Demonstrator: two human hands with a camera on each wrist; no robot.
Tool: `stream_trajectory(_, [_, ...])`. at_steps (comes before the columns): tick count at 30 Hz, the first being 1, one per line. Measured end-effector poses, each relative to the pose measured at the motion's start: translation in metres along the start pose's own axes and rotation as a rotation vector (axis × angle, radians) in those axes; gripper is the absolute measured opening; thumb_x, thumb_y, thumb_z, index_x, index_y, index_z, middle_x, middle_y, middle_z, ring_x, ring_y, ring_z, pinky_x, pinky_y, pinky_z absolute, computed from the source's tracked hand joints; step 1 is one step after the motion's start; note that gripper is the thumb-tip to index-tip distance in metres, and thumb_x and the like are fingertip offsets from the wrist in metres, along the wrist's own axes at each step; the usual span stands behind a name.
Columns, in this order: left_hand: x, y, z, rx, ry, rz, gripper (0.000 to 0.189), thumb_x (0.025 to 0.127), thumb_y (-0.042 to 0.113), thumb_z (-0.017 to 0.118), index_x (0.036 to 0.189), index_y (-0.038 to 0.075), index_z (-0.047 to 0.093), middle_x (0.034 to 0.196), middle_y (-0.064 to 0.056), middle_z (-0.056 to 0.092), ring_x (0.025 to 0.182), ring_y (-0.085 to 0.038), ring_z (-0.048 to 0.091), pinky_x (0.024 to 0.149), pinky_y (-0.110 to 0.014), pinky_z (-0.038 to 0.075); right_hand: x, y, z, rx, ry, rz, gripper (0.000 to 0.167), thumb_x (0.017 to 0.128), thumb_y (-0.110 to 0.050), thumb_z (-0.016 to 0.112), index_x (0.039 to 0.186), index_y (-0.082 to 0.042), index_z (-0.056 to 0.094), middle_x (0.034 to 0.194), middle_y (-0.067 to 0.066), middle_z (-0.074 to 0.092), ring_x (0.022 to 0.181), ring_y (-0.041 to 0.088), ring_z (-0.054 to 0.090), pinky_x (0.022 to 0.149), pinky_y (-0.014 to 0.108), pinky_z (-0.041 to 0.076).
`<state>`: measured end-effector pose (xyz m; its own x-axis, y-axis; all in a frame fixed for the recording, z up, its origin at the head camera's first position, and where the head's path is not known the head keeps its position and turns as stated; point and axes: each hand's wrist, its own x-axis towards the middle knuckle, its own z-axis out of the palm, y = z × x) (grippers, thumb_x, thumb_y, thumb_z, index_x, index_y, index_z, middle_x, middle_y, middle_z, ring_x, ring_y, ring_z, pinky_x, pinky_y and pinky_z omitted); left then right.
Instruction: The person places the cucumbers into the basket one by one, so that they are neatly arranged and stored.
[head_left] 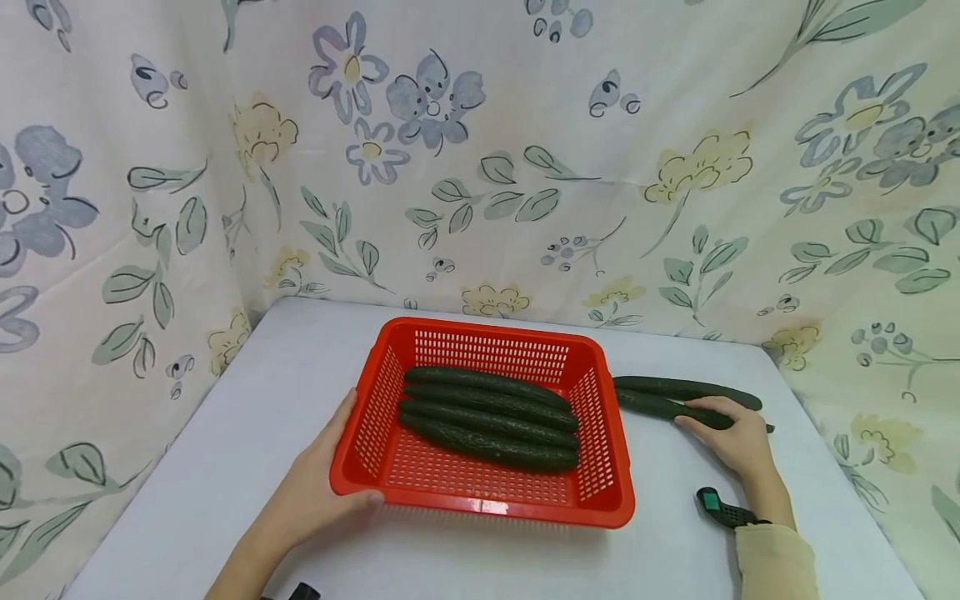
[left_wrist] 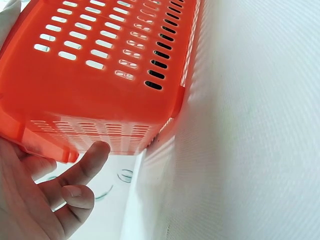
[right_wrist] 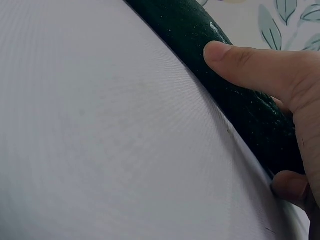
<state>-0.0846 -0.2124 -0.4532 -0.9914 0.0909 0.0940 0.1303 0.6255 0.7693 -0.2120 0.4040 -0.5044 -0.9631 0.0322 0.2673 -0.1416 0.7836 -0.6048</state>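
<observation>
While our left hand (head_left: 318,487) steadies the red basket (head_left: 600,492), our right hand (head_left: 731,437) closes on a cucumber (head_left: 652,406) lying on the table (head_left: 247,433).

That cucumber sits at the right of the head frame, just outside the basket's right wall, with a second loose cucumber (head_left: 686,388) touching it on the far side. Our right thumb (right_wrist: 240,60) and fingers curl round its near end, pinching it against the table. Our left hand grips the basket's lower-left corner, thumb over the rim, fingers (left_wrist: 92,157) curled under the wall. Four cucumbers (head_left: 487,415) lie side by side inside the basket, at the centre of the frame.
</observation>
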Motion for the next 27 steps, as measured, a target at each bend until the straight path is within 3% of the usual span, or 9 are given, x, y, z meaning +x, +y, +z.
stream_trajectory(16, [-0.0004,0.0011,-0.0005,0.001,0.001,-0.012,0.132,0.072,0.055,0.092,0.172,0.03,0.01,0.167,-0.015,0.04,0.127,-0.033,0.06,0.081,-0.037,0.064,-0.0007,-0.0059,-0.0017,0.013,0.013,-0.001,0.042,0.089,-0.036,0.088,0.114,-0.004,0.079,0.127,0.026,0.069,0.129,0.051,0.054,0.105,0.078,0.037])
stream_trajectory(27, [0.0005,0.0003,-0.0003,0.011,0.0,-0.014,0.132,0.073,0.055,0.092,0.172,0.033,0.008,0.168,-0.014,0.039,0.129,-0.033,0.059,0.082,-0.037,0.064,-0.0008,-0.0104,-0.0077,0.06,0.038,0.081,0.047,0.088,-0.041,0.088,0.119,-0.007,0.078,0.125,0.014,0.07,0.128,0.042,0.052,0.11,0.074,0.036])
